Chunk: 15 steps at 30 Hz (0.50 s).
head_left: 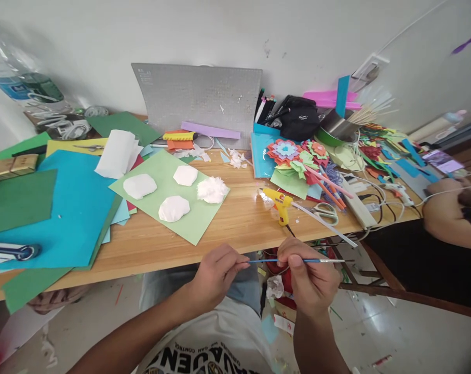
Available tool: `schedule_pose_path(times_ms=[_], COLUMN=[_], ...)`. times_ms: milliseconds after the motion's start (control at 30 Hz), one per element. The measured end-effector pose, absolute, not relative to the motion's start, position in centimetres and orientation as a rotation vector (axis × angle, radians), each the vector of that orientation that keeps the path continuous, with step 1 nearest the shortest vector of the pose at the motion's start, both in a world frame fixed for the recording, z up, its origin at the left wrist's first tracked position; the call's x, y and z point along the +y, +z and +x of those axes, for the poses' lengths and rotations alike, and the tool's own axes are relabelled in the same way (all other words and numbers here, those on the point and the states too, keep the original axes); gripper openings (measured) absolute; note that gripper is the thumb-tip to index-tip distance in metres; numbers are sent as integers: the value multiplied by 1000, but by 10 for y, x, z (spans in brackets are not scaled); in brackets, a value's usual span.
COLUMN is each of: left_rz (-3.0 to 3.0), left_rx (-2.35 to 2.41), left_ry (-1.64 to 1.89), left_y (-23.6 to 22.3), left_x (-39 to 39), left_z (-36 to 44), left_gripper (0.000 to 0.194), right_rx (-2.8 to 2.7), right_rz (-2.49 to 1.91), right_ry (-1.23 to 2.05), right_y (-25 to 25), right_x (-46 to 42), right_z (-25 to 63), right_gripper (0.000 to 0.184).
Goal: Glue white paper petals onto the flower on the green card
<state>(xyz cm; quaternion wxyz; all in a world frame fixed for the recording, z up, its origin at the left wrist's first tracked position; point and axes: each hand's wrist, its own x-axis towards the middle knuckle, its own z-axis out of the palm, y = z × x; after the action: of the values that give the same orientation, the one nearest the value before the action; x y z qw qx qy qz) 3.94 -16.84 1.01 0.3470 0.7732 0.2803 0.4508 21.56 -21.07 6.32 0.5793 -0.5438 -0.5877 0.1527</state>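
Note:
A thin paintbrush (311, 260) with a blue handle and silvery end lies level across my two hands, just in front of the table edge. The handle's left end is pinched in the fingertips of my left hand (216, 272). Closer to the silvery end, the thumb and fingers of my right hand (313, 278) grip it. Beyond my hands, a light green sheet (194, 228) bears three flattish white paper wads (174, 208) and a fringed white paper ball (212, 190). A yellow glue gun (281, 203) with a long glue stick rests to the right.
Blue and green paper (75, 208) is stacked on the left, beside a stapler (13, 251). A grey cutting mat (198, 98) leans against the wall. Layered paper flowers (287, 154), scissors (324, 212) and a power strip (358, 202) occupy the right. Another person's arm (449, 213) rests at far right.

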Motion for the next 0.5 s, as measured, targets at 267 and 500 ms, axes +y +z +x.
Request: schedule_pose_path(times_ms=[267,500], left_rz=[1622,1531], left_rx=[736,750], left_ry=[986,790], left_y=[26,1], left_x=[-198,-222], left_z=[26,25], left_gripper=[22,28], right_rx=[-1257,-909], right_rz=[-1019,-970], right_ry=[323,-222], right_y=[73,103], right_x=[-212,-214], right_z=[203,216], right_gripper=[22,26])
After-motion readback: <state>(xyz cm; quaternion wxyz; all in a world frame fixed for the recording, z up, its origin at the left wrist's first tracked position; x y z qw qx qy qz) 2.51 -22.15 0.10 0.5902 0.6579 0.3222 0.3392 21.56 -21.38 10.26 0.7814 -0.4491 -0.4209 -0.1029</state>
